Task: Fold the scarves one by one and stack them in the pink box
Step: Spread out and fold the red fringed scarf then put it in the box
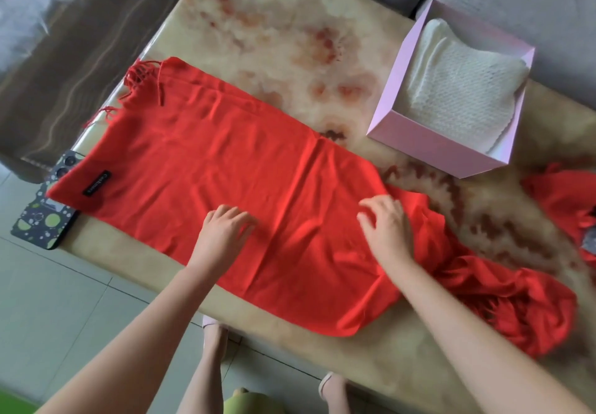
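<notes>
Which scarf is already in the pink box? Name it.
The white knitted scarf, folded inside the pink box. The red scarf lies spread on the table; a second red scarf sits bunched at the right edge.

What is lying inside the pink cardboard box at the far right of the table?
Inside the pink cardboard box lies one folded white knitted scarf. It covers most of the box floor, so anything beneath it cannot be seen.
</notes>
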### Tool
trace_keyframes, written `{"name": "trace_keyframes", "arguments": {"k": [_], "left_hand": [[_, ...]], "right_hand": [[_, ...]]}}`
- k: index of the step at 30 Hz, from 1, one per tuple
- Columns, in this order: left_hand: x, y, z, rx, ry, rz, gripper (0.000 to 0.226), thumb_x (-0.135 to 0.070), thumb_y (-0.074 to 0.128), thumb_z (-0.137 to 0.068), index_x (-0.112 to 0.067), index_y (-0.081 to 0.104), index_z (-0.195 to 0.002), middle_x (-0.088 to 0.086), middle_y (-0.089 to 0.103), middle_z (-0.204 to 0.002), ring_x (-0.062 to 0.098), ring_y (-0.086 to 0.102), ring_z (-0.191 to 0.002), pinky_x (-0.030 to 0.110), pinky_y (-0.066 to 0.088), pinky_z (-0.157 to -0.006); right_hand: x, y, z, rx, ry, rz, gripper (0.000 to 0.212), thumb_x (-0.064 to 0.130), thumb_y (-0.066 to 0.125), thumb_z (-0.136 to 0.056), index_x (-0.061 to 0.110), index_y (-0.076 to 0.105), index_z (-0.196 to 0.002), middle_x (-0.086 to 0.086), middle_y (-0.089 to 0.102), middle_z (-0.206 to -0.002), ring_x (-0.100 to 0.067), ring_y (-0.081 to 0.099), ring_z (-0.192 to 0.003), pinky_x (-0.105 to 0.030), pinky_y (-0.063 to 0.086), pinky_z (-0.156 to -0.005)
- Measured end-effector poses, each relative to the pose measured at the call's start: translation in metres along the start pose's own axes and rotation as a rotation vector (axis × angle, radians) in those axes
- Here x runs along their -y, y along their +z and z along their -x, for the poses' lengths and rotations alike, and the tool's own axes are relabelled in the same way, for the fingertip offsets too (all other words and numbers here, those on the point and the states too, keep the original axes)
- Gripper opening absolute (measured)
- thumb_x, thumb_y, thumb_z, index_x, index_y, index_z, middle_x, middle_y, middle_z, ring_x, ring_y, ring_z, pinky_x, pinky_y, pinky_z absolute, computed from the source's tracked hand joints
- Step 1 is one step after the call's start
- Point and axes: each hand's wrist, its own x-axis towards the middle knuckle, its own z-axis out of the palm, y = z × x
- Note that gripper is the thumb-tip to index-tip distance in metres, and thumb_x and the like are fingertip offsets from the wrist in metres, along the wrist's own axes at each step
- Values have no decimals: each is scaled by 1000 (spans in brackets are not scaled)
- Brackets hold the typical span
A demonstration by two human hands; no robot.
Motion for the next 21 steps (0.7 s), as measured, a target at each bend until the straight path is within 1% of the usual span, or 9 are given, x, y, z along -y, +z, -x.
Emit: {"name": "trace_keyframes", "arguments": {"k": [1,2,3,5,7,10,14,18,21], "left_hand": [[-5,2,-14,-5,4,16,18,-29,54,-85,-22,69,-94,-1,63,-87,29,58,-87,39,45,-76],[-11,2,-29,-8,11,39,18,-20,60,-83,-20,69,-99,2,64,-94,31,57,-92,40,45,-79],[-16,3,-43,-11,15,60,24,-12,63,-80,-20,68,-103,3,64,-100,32,56,-96,41,44,-82],[-25,4,-71,-17,14,93,35,-4,62,-78,-20,67,-108,4,62,-110,31,54,-102,41,42,-85],[-31,6,-98,-9,30,108,39,-1,59,-77,-20,66,-111,5,60,-115,32,53,-106,42,44,-88],[-39,10,-134,-28,51,100,42,1,55,-77,-17,65,-113,6,58,-123,33,50,-112,44,42,-94],[-52,12,-173,-33,49,66,47,1,51,-82,-18,59,-125,6,51,-133,30,46,-119,42,38,-99],[-56,15,-200,-2,52,50,47,-3,52,-86,-17,54,-131,7,50,-134,31,45,-118,40,37,-99],[-59,17,-213,-4,51,41,41,-6,56,-86,-18,59,-125,8,53,-126,30,46,-116,40,38,-98]], "right_hand": [[-8,-2,-20,-24,80,20,24,15,66,-81,15,66,-105,-8,64,-103,-32,55,-97,-36,38,-91],[-17,-4,-38,-29,159,40,28,15,68,-81,13,66,-108,-10,64,-105,-34,53,-100,-37,38,-92],[-26,-5,-52,-14,234,49,30,17,69,-81,12,65,-111,-11,64,-108,-34,51,-103,-37,36,-93],[-41,-4,-73,52,363,-9,29,21,69,-83,12,65,-111,-11,64,-109,-32,48,-106,-34,33,-96],[-48,-4,-88,69,428,-124,25,25,67,-85,13,66,-107,-10,66,-104,-29,47,-106,-32,29,-97],[-49,-2,-103,89,418,-180,18,26,62,-88,16,68,-102,-7,67,-100,-26,47,-106,-28,26,-94],[-49,5,-110,149,329,-128,12,25,69,-82,23,68,-94,-4,63,-98,-26,47,-104,-21,20,-77],[-47,10,-105,141,252,-71,10,20,72,-79,22,69,-88,-5,59,-100,-28,44,-102,-28,30,-89],[-46,11,-101,88,218,-60,10,18,72,-78,18,68,-88,-7,57,-100,-30,44,-100,-33,34,-92]]}}
